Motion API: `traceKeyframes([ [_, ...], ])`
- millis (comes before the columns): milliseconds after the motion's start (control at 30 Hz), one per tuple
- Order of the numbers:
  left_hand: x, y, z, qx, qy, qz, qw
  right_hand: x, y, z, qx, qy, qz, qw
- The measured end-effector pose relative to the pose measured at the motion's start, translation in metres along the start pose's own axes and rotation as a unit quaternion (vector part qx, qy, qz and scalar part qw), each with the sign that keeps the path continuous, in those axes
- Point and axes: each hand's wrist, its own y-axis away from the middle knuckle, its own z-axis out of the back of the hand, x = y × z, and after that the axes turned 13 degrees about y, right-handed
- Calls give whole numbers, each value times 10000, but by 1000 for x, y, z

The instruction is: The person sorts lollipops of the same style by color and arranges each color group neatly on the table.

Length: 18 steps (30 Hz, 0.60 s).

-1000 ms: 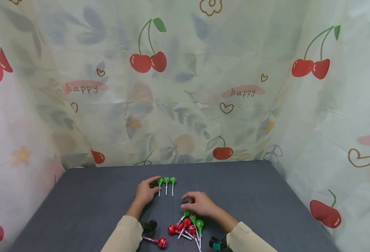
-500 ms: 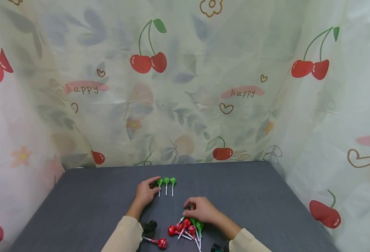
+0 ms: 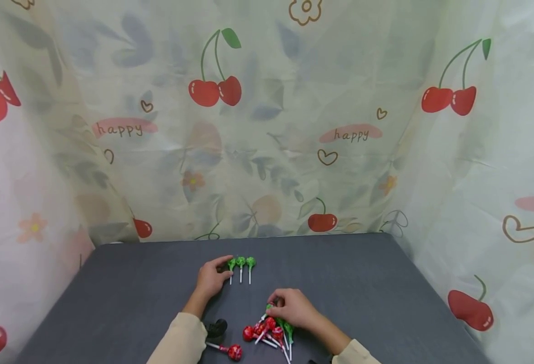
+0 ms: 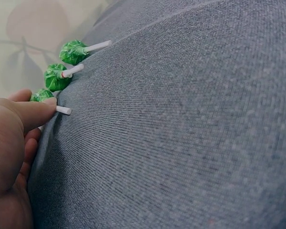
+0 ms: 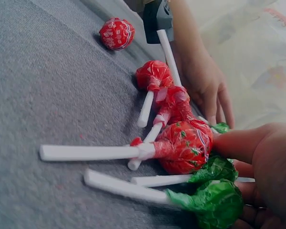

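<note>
Right hand (image 3: 293, 307) lowered, pinching green lollipop (image 3: 269, 306); left hand (image 3: 209, 279) pinches another lollipop (image 4: 44, 94) (grey cloth (image 3: 362, 293), cherry-print curtain (image 3: 267, 151)).

Three green lollipops (image 3: 241, 261) lie in a neat row, white sticks toward 6 o'clock. At their 5 o'clock is a jumbled pile (image 3: 270, 323) of wrapped red and green ones, sticks crossing. A lone red lollipop (image 3: 235, 352) lies at the pile's 8 o'clock.
</note>
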Motion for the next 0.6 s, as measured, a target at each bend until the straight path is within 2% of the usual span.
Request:
traceKeyframes([
  [600, 0, 0, 0, 19, -13, 46, 10000, 7, 3, -2, -60, -100, -238, 9996],
])
